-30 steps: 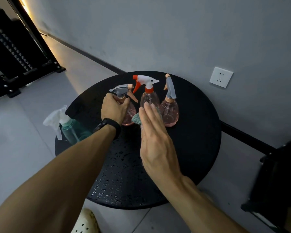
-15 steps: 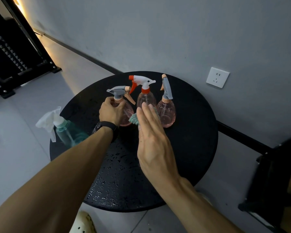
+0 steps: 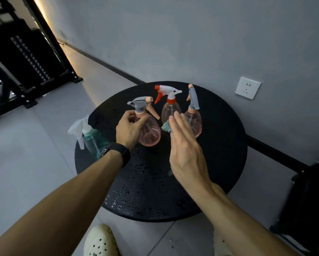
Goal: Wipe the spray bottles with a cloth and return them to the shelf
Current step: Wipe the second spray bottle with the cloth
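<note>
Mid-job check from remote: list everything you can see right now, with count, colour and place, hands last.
pink bottles: 3, clear pink, standing in a row at the table's far side; two have grey triggers, the middle one white and red
teal bottle: 1, teal with white trigger, at the table's left edge
cloth: 1, teal, under the right hand's fingers
table: 1, black, round, wet with droplets
socket: 1, white, on the grey wall
rack: 1, black, far left
shoe: 1, cream, on the floor below
watch: 1, black, on the left wrist
left hand: grips the left pink bottle
right hand: fingers straight, pressing the cloth
</note>
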Tool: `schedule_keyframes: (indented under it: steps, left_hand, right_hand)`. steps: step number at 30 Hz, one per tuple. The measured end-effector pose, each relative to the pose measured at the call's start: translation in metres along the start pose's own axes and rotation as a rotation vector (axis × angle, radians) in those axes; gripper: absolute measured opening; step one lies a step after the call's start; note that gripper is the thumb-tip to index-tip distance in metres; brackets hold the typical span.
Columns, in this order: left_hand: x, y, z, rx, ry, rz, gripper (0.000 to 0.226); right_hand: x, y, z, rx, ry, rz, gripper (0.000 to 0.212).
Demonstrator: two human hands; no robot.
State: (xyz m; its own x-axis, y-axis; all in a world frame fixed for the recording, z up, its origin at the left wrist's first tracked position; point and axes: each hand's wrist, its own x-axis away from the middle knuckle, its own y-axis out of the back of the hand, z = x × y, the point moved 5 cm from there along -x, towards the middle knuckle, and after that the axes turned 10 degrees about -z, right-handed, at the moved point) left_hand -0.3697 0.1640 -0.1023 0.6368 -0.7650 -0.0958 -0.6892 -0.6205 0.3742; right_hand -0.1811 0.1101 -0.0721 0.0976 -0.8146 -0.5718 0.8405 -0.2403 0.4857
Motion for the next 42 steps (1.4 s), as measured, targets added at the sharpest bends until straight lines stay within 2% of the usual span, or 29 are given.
schedule_keyframes:
  steps: [9,13,18,20,24,26,32,35,37,42]
  left_hand:
    - [0.055,0.041,-0.004,0.205,0.045,-0.01,0.024]
    - [0.079,0.052,-0.001,0.337,0.092,0.037,0.023]
    - [0.096,0.06,0.008,0.359,0.141,0.107,0.017]
    - [0.102,0.062,0.008,0.39,0.141,0.126,0.023]
    - [0.104,0.061,0.005,0.43,0.151,0.135,0.049]
    - [0.102,0.059,0.005,0.437,0.158,0.151,0.052]
    - [0.106,0.043,0.003,0.451,0.172,0.251,0.027]
    - [0.112,0.034,0.0,0.48,0.187,0.313,0.043]
    - [0.118,0.03,-0.001,0.55,0.27,0.302,0.051]
    - [0.12,0.026,0.0,0.782,0.401,0.215,0.042]
  right_hand:
    - [0.009,-0.001,0.003,-0.01,0.009,0.059,0.048]
    - [0.014,0.001,0.008,-0.037,0.014,0.1,0.047]
    - [0.017,0.002,0.014,-0.114,-0.014,0.168,0.045]
    - [0.02,0.0,0.017,-0.142,-0.029,0.208,0.045]
    - [0.023,-0.006,0.025,-0.18,-0.021,0.259,0.045]
    - [0.023,-0.009,0.03,-0.182,-0.007,0.261,0.046]
    - [0.024,-0.015,0.041,-0.171,0.073,0.263,0.046]
    - [0.027,-0.02,0.045,-0.133,0.122,0.251,0.047]
    - [0.03,-0.024,0.047,-0.061,0.175,0.235,0.047]
    - [0.036,-0.03,0.052,0.16,0.263,0.226,0.052]
